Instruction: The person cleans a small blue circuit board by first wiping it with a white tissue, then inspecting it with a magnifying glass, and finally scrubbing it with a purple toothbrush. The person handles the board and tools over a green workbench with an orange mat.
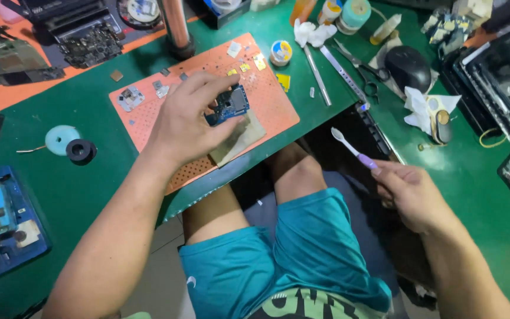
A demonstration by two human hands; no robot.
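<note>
My left hand (190, 121) grips a small blue circuit board (230, 104) by its edges, holding it just above a folded beige cloth (240, 139) on the orange perforated work mat (270, 106). My right hand (411, 195) is off the desk edge above my lap, holding a toothbrush (352, 149) with a purple handle and a white head that points up and left. The brush head is clear of the board, roughly a hand's width to its right.
Small metal shields and chips (131, 97) lie on the mat. Tweezers and metal tools (332, 71), scissors (367, 74), a black mouse (407, 66), a tape roll (280, 52) and bottles sit behind. A black ring (81, 150) and blue fixture (1, 218) lie left; phones lie right.
</note>
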